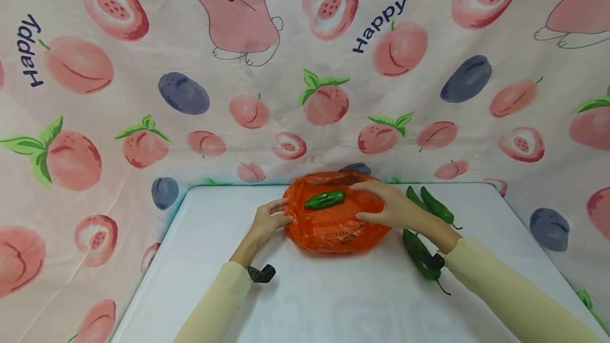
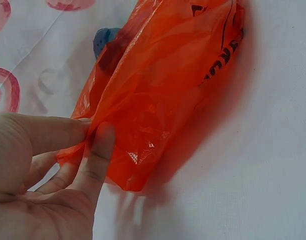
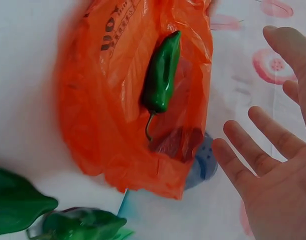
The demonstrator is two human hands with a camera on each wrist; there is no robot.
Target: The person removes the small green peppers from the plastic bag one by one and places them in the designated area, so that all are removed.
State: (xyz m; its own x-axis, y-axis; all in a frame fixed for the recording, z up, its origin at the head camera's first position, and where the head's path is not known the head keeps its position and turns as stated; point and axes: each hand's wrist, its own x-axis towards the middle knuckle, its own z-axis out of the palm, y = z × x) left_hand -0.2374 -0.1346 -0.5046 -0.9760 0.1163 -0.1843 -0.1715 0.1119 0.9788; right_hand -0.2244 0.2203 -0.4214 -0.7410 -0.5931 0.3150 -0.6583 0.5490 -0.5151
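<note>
An orange plastic bag [image 1: 333,226] stands with its mouth spread at the back of the white table. My left hand [image 1: 268,222] pinches the bag's left edge between thumb and fingers, plain in the left wrist view. One green chili pepper [image 3: 162,75], stem attached, shows within the bag's opening. At the bag's right side is my right hand [image 1: 393,206], fingers spread and straight, nothing in its grasp. In the right wrist view that palm [image 3: 283,190] faces the bag from a short distance.
More green peppers lie right of the bag: a pair at the back, including one pepper [image 1: 436,205], and a larger pepper [image 1: 419,255] partly behind the right wrist's black camera [image 1: 433,261]. A fruit-printed cloth [image 1: 295,94] hangs behind the white table [image 1: 214,226].
</note>
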